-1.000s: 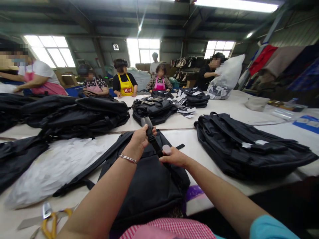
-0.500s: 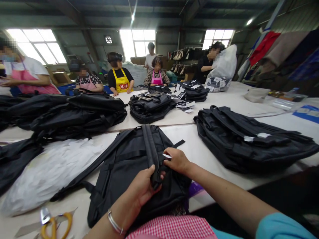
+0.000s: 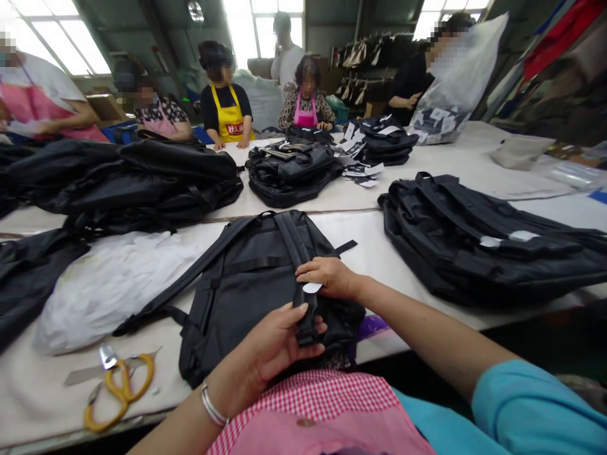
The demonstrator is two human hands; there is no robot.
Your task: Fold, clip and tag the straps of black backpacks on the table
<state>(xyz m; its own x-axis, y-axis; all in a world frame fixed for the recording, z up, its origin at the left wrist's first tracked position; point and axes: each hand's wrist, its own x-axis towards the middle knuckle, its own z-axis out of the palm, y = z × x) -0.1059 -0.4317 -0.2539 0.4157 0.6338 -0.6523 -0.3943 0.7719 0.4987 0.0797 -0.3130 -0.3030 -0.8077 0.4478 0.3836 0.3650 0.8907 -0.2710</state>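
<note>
A black backpack (image 3: 251, 300) lies back side up on the table in front of me, its lower edge near my apron. My left hand (image 3: 275, 338) is closed around the lower end of one shoulder strap (image 3: 290, 235), thumb on top and fingers beneath. Just above it, my right hand (image 3: 332, 277) grips the same strap from the right, fingers across its face. Between the two hands, a small white oval piece (image 3: 312, 287) lies against the strap, under the right hand's edge. The other shoulder strap (image 3: 183, 275) trails off to the left.
Yellow-handled scissors (image 3: 124, 385) lie near the front edge at left, by a heap of white pieces (image 3: 114, 284) in clear plastic. Stacked black backpacks (image 3: 478, 246) stand at right, with more black bags (image 3: 156, 183) at far left. Several co-workers stand across the table.
The white oval piece, pinched in my right hand before, now lies against the strap with that hand's fingers across the strap. My left hand keeps its hold. The view has tilted down.
</note>
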